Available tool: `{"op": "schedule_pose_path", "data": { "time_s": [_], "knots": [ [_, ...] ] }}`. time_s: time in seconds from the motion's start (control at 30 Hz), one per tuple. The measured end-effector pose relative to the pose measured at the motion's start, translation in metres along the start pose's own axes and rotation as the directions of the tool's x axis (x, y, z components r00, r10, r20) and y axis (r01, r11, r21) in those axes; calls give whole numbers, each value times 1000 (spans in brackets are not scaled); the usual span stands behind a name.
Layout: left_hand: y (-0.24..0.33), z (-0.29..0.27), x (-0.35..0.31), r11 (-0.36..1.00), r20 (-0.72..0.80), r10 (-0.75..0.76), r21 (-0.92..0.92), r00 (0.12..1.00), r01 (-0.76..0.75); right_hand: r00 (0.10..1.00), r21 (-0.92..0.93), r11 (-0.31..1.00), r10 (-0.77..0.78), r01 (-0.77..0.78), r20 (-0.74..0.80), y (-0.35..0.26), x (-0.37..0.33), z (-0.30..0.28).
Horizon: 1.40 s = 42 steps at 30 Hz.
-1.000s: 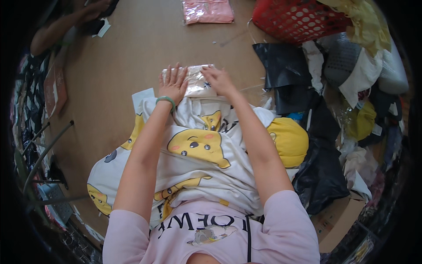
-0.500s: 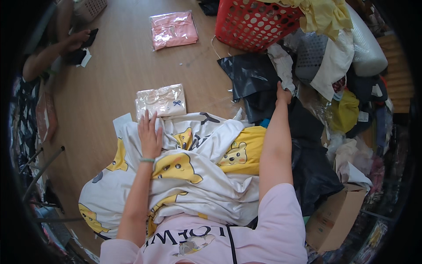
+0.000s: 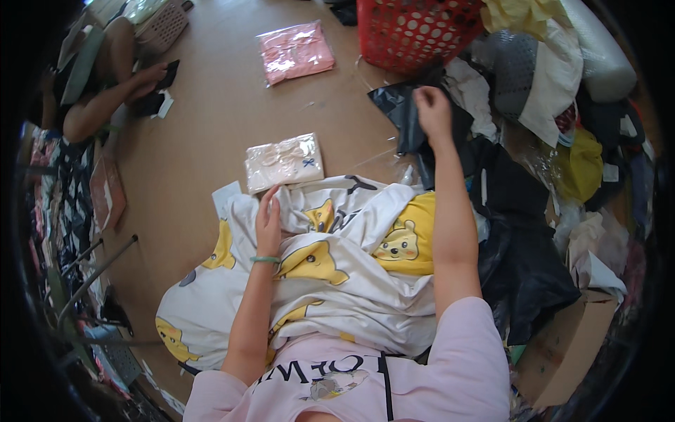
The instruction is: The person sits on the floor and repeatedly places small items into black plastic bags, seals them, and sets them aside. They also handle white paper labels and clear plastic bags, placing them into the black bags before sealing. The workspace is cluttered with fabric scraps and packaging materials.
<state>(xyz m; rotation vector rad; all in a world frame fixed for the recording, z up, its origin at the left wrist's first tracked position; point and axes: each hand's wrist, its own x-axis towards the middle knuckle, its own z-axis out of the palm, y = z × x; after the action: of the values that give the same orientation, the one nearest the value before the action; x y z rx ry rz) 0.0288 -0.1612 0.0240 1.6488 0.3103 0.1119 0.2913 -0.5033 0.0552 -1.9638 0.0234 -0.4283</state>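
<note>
A white cloth with yellow cartoon bears lies bunched across my lap, a yellow bear-print piece at its right side. My left hand rests on this cloth with its fingers stretched out, just below a clear-wrapped packet of folded cream clothing with a small dark blue bow. Farther out to the right, my right hand is closed on a black plastic bag; its fingertips are partly hidden. More black plastic spreads beside my right arm.
A clear-wrapped pink garment lies far on the wooden surface. Toward the back right stand a red perforated basket and a bubble-wrap roll. A cardboard box is at lower right. At far left, another person's hand holds a dark object.
My right hand has moved left and away from me over the black plastic. My left hand's spread fingers have drawn together. The whole view has shifted slightly.
</note>
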Motion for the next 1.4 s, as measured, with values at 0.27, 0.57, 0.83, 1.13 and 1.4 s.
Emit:
{"op": "schedule_pose_path", "data": {
  "time_s": [0.27, 0.57, 0.83, 1.13, 1.4],
  "knots": [
    [32, -7, 6, 565, 222, -226, -763, 948, 313, 446, 354, 930, -359, 98, 820, -152, -185, 104],
    [17, -69, -37, 754, -140, -443, -593, 885, 283, 678, 226, 974, -153, -19, 719, -136, -224, 101],
    [21, -101, -47, 789, -209, -433, -558, 877, 257, 704, 13, 939, 249, -344, 665, -19, -198, 125],
    [-52, -186, -4, 938, -377, -331, -228, 865, 260, 286, -142, 755, 406, -640, 868, -77, -207, 113],
    [-53, -208, 29, 780, -268, -298, 484, 916, 396, 470, -120, 901, 327, -417, 820, -98, -220, 149]
  ]
}}
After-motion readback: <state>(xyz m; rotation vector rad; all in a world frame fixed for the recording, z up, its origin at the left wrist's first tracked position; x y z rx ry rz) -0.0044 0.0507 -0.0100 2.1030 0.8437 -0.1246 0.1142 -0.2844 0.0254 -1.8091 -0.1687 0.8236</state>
